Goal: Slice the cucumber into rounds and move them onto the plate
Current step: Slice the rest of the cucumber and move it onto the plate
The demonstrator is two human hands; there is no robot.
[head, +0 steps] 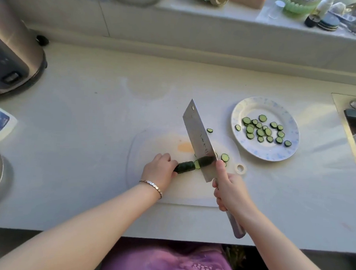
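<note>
1. Head view: left hand, fingers curled round dark green cucumber on translucent white cutting board, on pale desk.
2. Right hand wrapped tight round steel cleaver, blade down on cucumber.
3. Green rounds on speckled white plate, right of board; few by blade.

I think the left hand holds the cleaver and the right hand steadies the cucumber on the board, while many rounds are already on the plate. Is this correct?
Not quite: the hands are swapped. In the head view the right hand holds the wide steel cleaver, and the left hand steadies the dark green cucumber on the pale cutting board. Many rounds are indeed on the white, blue-speckled plate.
</note>
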